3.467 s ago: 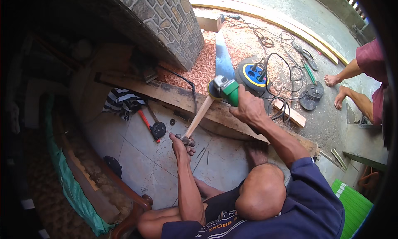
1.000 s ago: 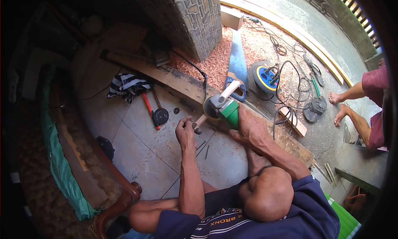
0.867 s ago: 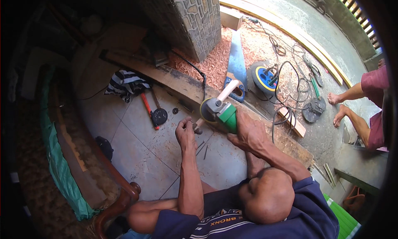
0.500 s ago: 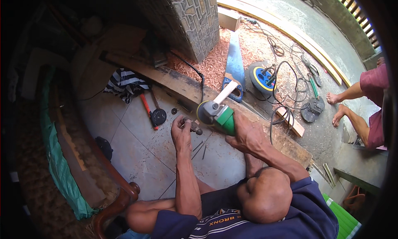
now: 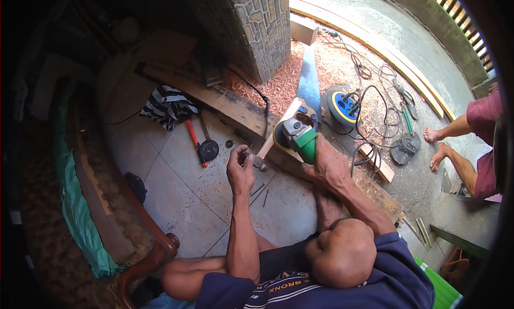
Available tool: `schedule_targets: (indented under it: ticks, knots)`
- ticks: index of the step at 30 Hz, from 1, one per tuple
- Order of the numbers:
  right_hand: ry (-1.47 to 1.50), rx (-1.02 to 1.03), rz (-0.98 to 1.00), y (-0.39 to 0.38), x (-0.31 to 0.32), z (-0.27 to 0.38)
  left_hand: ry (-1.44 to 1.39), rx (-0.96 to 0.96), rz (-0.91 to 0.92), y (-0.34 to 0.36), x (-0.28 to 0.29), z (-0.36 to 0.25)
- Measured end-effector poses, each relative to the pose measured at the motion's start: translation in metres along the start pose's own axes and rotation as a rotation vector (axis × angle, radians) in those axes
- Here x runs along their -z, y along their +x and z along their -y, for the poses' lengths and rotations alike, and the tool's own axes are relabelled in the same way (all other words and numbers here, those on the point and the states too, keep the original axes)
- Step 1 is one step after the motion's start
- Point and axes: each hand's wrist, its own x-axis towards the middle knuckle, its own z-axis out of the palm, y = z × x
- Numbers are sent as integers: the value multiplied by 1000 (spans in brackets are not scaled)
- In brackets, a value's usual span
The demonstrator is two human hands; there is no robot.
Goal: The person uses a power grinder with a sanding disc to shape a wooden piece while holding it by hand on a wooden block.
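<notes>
My left hand (image 5: 240,172) is closed on a hammer (image 5: 259,163), gripping near its dark head, with the pale wooden handle pointing away from me. My right hand (image 5: 329,164) holds a green angle grinder (image 5: 304,142), whose yellow-rimmed disc (image 5: 279,136) lies over that handle, possibly touching it. Just beyond are a handsaw (image 5: 308,78) and a long rough plank (image 5: 241,108). On the tiles left of my hands lie a red-handled tool (image 5: 193,135), a black round disc (image 5: 209,149) and striped cloth (image 5: 166,105); thin rods (image 5: 265,198) lie near my left hand.
A stone-faced pillar (image 5: 265,41) rises beyond the plank. Wood shavings (image 5: 278,68), looping cords, a round socket reel (image 5: 342,108) and long boards (image 5: 369,33) cover the ground. Another person's bare feet (image 5: 438,158) are at right. A wooden seat frame (image 5: 160,242) curves along the left.
Compared with the earliest frame, the grinder sits lower, uncovering the saw's handle, and my left hand is higher with the hammer. Over the last half second, the grinder has shifted slightly up and right.
</notes>
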Motion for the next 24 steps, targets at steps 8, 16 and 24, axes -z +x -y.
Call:
schedule_targets:
  ticks: [8,16,24]
  knots:
    - [0,99,20,-5,-7,3,294,-164,29,-11,5,-12]
    - [-52,219,22,-4,-3,4,369,-202,58,-17,13,-27]
    - [-51,245,5,-6,4,10,513,-475,105,-28,16,-44]
